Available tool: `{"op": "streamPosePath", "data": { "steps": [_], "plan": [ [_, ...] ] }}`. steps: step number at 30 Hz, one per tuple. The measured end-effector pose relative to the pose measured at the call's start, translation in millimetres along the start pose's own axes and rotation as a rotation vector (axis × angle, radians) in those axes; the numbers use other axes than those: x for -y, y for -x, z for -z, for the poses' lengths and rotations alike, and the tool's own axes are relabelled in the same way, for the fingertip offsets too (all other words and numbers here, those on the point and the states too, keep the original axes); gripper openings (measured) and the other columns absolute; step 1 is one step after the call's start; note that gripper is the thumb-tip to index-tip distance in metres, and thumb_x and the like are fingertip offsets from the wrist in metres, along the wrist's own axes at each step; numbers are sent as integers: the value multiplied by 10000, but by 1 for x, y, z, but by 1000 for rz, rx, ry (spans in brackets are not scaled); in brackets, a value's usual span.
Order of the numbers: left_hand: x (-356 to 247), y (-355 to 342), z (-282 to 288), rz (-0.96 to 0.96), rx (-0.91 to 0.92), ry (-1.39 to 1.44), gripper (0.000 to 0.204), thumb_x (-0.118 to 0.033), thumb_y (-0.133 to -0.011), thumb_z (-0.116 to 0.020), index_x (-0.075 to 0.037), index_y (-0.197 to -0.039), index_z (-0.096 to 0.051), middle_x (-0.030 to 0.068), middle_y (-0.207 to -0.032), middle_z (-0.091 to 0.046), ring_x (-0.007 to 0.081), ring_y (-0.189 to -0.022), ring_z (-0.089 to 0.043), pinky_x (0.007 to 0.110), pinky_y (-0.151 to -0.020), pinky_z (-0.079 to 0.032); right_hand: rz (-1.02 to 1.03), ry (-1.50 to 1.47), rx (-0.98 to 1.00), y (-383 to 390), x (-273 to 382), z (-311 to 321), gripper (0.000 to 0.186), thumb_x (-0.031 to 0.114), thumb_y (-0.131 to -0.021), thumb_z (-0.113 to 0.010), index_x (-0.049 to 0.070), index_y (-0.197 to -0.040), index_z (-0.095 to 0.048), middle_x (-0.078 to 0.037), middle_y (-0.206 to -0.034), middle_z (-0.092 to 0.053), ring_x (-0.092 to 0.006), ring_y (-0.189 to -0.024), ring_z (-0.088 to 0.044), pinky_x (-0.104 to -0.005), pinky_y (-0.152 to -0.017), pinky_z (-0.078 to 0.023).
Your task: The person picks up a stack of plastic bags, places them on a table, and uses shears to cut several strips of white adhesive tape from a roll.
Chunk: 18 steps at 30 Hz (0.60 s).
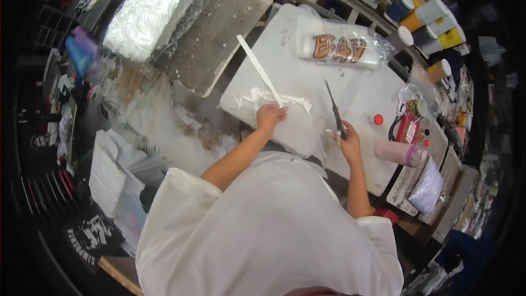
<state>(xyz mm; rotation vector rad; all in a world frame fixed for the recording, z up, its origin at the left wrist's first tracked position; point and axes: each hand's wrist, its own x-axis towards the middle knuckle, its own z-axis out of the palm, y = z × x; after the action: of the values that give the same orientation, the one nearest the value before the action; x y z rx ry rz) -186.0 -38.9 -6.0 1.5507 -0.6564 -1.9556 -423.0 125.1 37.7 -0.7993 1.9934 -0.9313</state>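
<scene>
My left hand is closed on the lower end of a long, flat white strip, which points away to the upper left across the white table. Shorter white strips lie crumpled on the tabletop just beyond that hand. To the right, my right hand grips a pair of dark scissors by the handles. Their blades point away from me and look nearly closed, apart from the strip. A small pale bit shows by my right fingers; I cannot make out what it is.
A plastic-bagged printed white item lies at the table's far side. Beyond the left side are a stained board and a wrapped white pack. A red cap, a pinkish bottle and several paint tubs occupy the right.
</scene>
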Motion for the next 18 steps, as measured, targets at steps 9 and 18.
{"op": "streamPosePath", "data": {
  "steps": [9,18],
  "plan": [
    [81,23,-14,116,0,327,353,-121,-848,-706,33,-1118,-538,85,-963,-613,193,-874,-619,298,-798,-534,-37,17,251,18,-38,22,718,244,-688,-844,3,-1281,-519,-7,-719,-589,-81,-639,-519,-235,-585,-415],
    [81,22,-6,149,59,482,217,-111,-921,-575,21,-1092,-554,135,-1068,-619,234,-1020,-612,351,-922,-513,-281,-588,620,35,-33,29,432,406,-888,-629,56,-1105,-497,-17,-723,-538,-107,-611,-479,-259,-565,-389]
  ]
}}
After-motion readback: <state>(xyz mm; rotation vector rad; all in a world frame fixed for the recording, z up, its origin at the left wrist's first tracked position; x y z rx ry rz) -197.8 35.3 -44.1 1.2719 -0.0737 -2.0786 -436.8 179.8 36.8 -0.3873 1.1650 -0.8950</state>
